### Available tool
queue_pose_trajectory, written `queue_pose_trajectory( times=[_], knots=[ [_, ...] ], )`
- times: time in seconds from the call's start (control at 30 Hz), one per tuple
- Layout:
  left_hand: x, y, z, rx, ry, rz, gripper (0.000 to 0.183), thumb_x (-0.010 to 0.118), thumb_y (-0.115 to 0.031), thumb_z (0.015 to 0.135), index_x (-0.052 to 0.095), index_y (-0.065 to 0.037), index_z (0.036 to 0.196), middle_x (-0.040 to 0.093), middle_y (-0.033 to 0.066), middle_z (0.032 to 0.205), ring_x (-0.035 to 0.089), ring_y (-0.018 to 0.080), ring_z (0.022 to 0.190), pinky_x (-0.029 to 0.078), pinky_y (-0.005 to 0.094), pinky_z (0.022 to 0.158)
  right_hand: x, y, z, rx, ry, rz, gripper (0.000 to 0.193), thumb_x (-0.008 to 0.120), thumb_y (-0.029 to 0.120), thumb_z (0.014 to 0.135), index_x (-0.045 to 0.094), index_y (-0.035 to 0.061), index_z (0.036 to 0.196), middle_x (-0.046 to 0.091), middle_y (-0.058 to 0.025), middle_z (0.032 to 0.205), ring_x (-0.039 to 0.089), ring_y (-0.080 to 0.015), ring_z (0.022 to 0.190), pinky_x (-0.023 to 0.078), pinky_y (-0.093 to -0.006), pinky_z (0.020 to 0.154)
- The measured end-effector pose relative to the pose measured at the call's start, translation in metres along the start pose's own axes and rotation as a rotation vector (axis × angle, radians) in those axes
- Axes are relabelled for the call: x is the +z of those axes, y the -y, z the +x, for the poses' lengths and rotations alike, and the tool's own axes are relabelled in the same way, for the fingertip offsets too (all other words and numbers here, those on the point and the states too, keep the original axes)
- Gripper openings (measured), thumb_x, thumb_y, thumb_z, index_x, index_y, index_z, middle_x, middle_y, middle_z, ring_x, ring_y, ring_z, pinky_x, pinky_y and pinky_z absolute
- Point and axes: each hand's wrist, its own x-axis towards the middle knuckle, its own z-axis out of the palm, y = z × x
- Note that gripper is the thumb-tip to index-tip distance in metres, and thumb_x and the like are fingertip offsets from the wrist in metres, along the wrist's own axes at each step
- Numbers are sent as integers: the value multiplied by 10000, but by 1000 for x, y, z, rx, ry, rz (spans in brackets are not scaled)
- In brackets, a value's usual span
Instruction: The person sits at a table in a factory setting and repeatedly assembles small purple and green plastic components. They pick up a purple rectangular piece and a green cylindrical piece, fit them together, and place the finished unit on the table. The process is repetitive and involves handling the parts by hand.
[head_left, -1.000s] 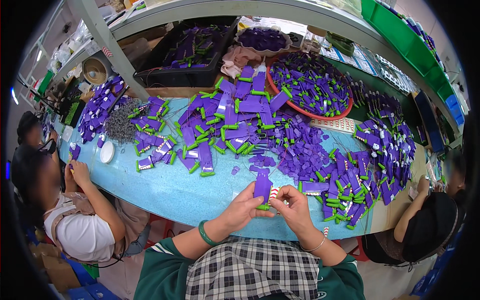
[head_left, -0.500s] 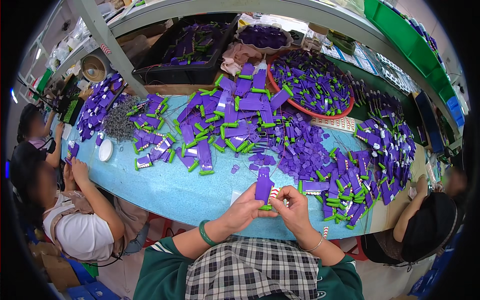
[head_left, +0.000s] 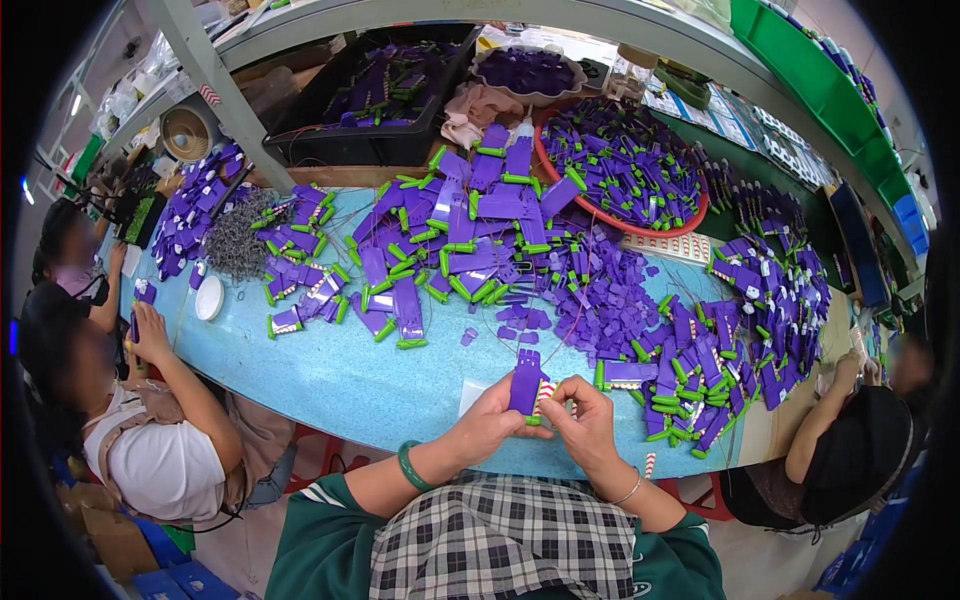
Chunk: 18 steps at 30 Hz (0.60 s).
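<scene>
My left hand [head_left: 490, 418] is closed round a flat purple plastic part [head_left: 525, 383] with a green piece at its lower end, held upright above the front of the table. Along the right side of that part shows a red-and-white striped sticker [head_left: 545, 392]. My right hand [head_left: 585, 420] pinches at the sticker beside the part, thumb and forefinger together. Its fingertips partly cover the sticker, so how much of it is stuck down cannot be seen. Close to the right hand lies a heap of purple parts with green ends and striped edges [head_left: 690, 385].
A large pile of purple-and-green parts [head_left: 450, 230] and small loose purple pieces [head_left: 610, 300] spread ahead. Behind stand a red round basket [head_left: 697, 222] and a black bin [head_left: 350, 148]. A white dish [head_left: 208, 298] lies left. Co-workers [head_left: 165, 440] sit either side; a shelf frame [head_left: 480, 22] crosses overhead.
The purple part in my left hand has dropped slightly toward me and more striped sticker shows. My right fingers have shifted a little. The co-worker at left has moved their hands.
</scene>
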Motion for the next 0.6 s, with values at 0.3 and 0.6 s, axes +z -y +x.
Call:
queue_pose_trajectory(
  times=[0.3,0.6],
  knots=[
    [4,5,2,49,4,187,261,529,-101,945,457,-42,1188,523,60,1119,563,165,1034,567,363,843,-2,3,3,-266,-76,-199,138,713,27,749,580,33,716,575,-46,686,524,-139,635,404,-275,578],
    [2,8,-1,237,55,492,276,519,-157,960,458,-29,1196,524,59,1094,553,145,990,504,305,826,-8,16,11,-500,-65,-472,141,699,40,719,569,30,772,597,-95,749,550,-220,654,417,-309,596]
  ],
)
